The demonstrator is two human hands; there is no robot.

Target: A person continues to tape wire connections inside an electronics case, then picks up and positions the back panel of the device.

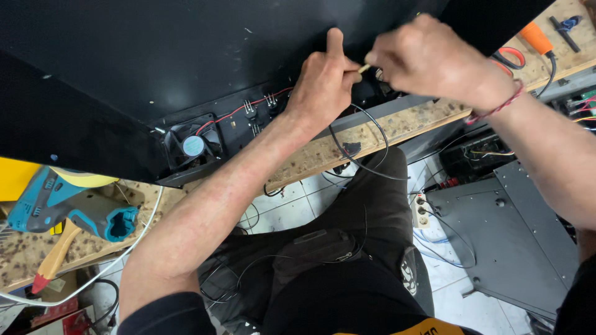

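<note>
The black metal case (155, 56) fills the upper part of your view and lies on the wooden bench (397, 127), its open underside turned toward you. Every place below is given from that case.

Below its right end, off the bench, a grey metal panel (515, 242) sits low over the tiled floor. At the case's lower left corner, a teal and grey power tool (68, 208) lies on the bench, with a wooden-handled tool (53, 260) just beneath it. Inside the case near that same corner sits a small black cooling fan (192, 146), and a red wire (230, 113) runs from it along the inner edge toward your hands.

Your left hand (323, 84) is at the case's lower edge, about midway along, thumb raised and fingers closed in a pinch. Your right hand (428, 59) is just beside it to the right, fingers curled tight. Between the two, a thin pale stick-like piece (364, 68) shows, its ends pinched in the fingertips of both hands; it may be a wire end or a tube, the view is too small to say. A thin black wire (366, 155) loops down from beneath your hands over the bench edge.
</note>
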